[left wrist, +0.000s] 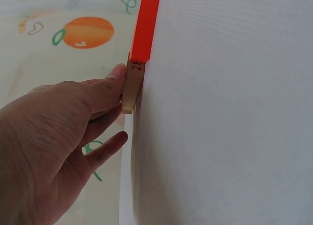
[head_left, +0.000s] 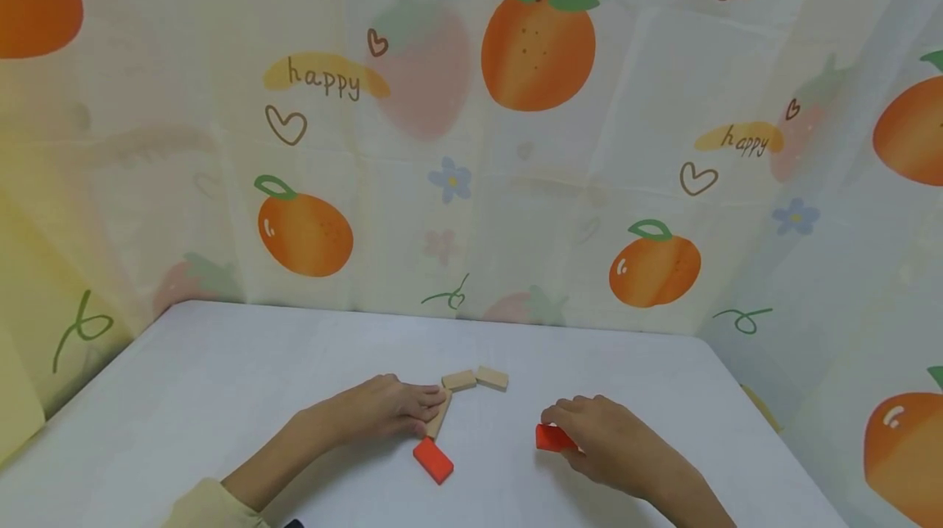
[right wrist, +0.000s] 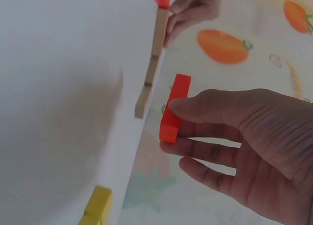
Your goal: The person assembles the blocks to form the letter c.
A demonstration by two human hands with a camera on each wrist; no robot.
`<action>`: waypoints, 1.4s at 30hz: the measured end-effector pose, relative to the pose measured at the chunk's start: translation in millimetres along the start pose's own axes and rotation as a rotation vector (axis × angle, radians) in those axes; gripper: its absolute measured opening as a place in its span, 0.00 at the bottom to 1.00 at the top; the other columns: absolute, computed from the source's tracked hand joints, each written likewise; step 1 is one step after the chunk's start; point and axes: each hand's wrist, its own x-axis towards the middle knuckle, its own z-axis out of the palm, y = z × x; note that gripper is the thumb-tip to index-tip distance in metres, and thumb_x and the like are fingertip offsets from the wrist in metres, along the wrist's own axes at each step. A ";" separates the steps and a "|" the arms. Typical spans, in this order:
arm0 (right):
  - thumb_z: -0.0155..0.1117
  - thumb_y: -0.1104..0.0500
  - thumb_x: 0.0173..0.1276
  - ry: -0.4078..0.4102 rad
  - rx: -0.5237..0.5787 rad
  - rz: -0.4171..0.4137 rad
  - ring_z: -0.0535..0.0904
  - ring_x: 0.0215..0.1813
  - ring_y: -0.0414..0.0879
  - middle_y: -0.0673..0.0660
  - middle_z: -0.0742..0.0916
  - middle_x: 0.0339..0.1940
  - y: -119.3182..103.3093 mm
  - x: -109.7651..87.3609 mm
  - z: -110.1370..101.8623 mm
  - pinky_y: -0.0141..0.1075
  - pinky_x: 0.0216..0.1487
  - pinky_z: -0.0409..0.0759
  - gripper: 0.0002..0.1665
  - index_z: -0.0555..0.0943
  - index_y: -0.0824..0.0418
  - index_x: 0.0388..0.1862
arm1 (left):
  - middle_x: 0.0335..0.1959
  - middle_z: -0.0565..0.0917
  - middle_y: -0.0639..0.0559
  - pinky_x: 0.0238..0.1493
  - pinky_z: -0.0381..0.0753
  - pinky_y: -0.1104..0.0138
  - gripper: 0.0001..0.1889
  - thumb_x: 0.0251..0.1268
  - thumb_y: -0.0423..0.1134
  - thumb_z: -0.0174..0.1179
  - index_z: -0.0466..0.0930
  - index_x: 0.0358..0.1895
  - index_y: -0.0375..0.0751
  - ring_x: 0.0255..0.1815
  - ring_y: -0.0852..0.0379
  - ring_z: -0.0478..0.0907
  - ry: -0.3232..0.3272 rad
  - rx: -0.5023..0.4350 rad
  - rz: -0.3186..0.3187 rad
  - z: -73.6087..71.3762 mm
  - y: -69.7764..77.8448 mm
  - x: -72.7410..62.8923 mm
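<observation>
My left hand (head_left: 394, 407) rests its fingertips along a tan wooden block (head_left: 439, 415), whose right face shows uncovered in the right wrist view. Dark printed marks show on that block's side in the left wrist view. A red block (head_left: 433, 461) lies at its near end, angled to it. Two more tan blocks follow from its far end, a middle one (head_left: 460, 381) and a last one (head_left: 492, 378). On the right, my right hand (head_left: 615, 442) pinches a second red block (right wrist: 175, 108) between thumb and fingers, held up off the table.
Yellow blocks (right wrist: 99, 205) sit at the lower left of the right wrist view. The white table (head_left: 295, 364) ends at a printed curtain (head_left: 516, 209) with oranges and strawberries. A light sleeve (head_left: 214, 505) covers my left forearm.
</observation>
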 end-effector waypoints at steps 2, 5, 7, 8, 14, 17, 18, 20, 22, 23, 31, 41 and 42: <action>0.81 0.60 0.59 -0.011 0.013 -0.024 0.82 0.41 0.38 0.45 0.90 0.42 -6.1 3.8 0.7 0.35 0.48 0.86 0.22 0.84 0.52 0.51 | 0.68 0.83 0.48 0.61 0.84 0.51 0.20 0.74 0.49 0.63 0.85 0.63 0.47 0.68 0.52 0.83 0.000 -0.001 0.000 0.3 0.0 -0.1; 0.80 0.60 0.60 -0.064 0.045 -0.037 0.81 0.42 0.37 0.44 0.90 0.44 -14.8 10.3 2.0 0.34 0.49 0.85 0.22 0.84 0.50 0.52 | 0.68 0.83 0.49 0.62 0.84 0.51 0.20 0.74 0.49 0.63 0.84 0.64 0.47 0.68 0.52 0.83 -0.002 -0.011 -0.004 1.1 0.1 0.2; 0.79 0.60 0.61 -0.102 0.060 -0.038 0.81 0.43 0.36 0.43 0.90 0.45 -20.3 14.7 3.7 0.34 0.51 0.84 0.21 0.84 0.49 0.53 | 0.68 0.83 0.49 0.62 0.84 0.51 0.20 0.74 0.49 0.63 0.84 0.64 0.46 0.68 0.52 0.82 -0.003 -0.017 -0.006 1.7 -0.2 0.8; 0.79 0.59 0.62 -0.119 0.066 -0.040 0.81 0.44 0.36 0.43 0.89 0.45 -22.9 16.9 4.6 0.34 0.52 0.84 0.21 0.85 0.48 0.53 | 0.69 0.83 0.49 0.63 0.84 0.51 0.21 0.74 0.49 0.63 0.84 0.64 0.47 0.68 0.52 0.82 -0.005 -0.019 -0.009 1.6 -0.2 1.1; 0.80 0.57 0.62 -0.193 0.060 -0.045 0.80 0.46 0.35 0.41 0.89 0.48 -37.2 28.0 10.3 0.33 0.54 0.84 0.23 0.85 0.45 0.55 | 0.68 0.83 0.49 0.63 0.84 0.52 0.20 0.73 0.49 0.64 0.85 0.63 0.47 0.68 0.52 0.82 -0.016 -0.031 -0.017 0.9 -0.5 2.0; 0.80 0.56 0.62 -0.207 0.052 -0.066 0.80 0.45 0.34 0.39 0.89 0.49 -43.8 33.0 12.9 0.31 0.55 0.84 0.24 0.85 0.44 0.56 | 0.69 0.83 0.49 0.63 0.84 0.52 0.21 0.73 0.49 0.64 0.85 0.64 0.47 0.68 0.52 0.83 -0.023 -0.027 -0.017 1.0 -0.8 1.7; 0.80 0.56 0.63 -0.205 0.051 -0.080 0.80 0.45 0.33 0.39 0.89 0.49 -45.8 34.7 14.0 0.31 0.55 0.84 0.24 0.85 0.44 0.57 | 0.69 0.83 0.49 0.64 0.84 0.52 0.21 0.73 0.49 0.64 0.84 0.64 0.47 0.68 0.51 0.82 -0.025 -0.026 -0.018 0.9 -0.9 1.6; 0.80 0.56 0.63 -0.205 0.054 -0.107 0.81 0.45 0.32 0.39 0.90 0.49 -49.7 37.8 16.2 0.30 0.56 0.84 0.23 0.85 0.44 0.57 | 0.69 0.83 0.49 0.63 0.84 0.52 0.21 0.73 0.49 0.64 0.84 0.64 0.46 0.68 0.51 0.83 -0.027 -0.019 -0.015 1.2 -1.2 1.3; 0.80 0.56 0.63 -0.204 0.053 -0.136 0.81 0.45 0.31 0.38 0.90 0.49 -52.6 41.0 18.7 0.30 0.56 0.83 0.23 0.85 0.44 0.57 | 0.69 0.83 0.50 0.64 0.84 0.52 0.21 0.73 0.49 0.65 0.84 0.64 0.46 0.68 0.51 0.83 -0.027 -0.028 -0.021 1.4 -1.0 1.3; 0.80 0.56 0.63 -0.200 0.047 -0.151 0.81 0.45 0.31 0.38 0.90 0.49 -54.1 42.6 20.2 0.30 0.56 0.83 0.23 0.85 0.45 0.57 | 0.69 0.83 0.50 0.65 0.84 0.52 0.21 0.72 0.48 0.65 0.84 0.64 0.47 0.68 0.52 0.83 -0.028 -0.034 -0.027 1.3 -0.7 1.2; 0.79 0.54 0.65 -0.175 0.032 -0.213 0.78 0.40 0.29 0.37 0.89 0.45 -60.8 50.3 30.8 0.26 0.52 0.81 0.21 0.84 0.44 0.56 | 0.70 0.81 0.51 0.67 0.82 0.51 0.21 0.71 0.47 0.66 0.84 0.64 0.47 0.69 0.52 0.81 -0.035 -0.070 -0.056 -0.4 2.2 2.3; 0.78 0.51 0.66 -0.163 0.076 -0.230 0.81 0.43 0.28 0.36 0.90 0.49 -60.4 52.6 34.6 0.27 0.57 0.83 0.21 0.85 0.42 0.57 | 0.70 0.82 0.51 0.66 0.83 0.52 0.21 0.71 0.47 0.66 0.85 0.63 0.47 0.67 0.52 0.83 -0.034 -0.061 -0.057 -1.6 1.6 1.9; 0.78 0.51 0.66 -0.163 0.081 -0.232 0.81 0.43 0.28 0.35 0.90 0.49 -60.6 53.1 34.7 0.27 0.57 0.83 0.21 0.85 0.42 0.57 | 0.69 0.82 0.50 0.65 0.83 0.52 0.21 0.71 0.47 0.66 0.85 0.63 0.47 0.67 0.52 0.83 -0.031 -0.059 -0.053 -1.8 1.7 1.8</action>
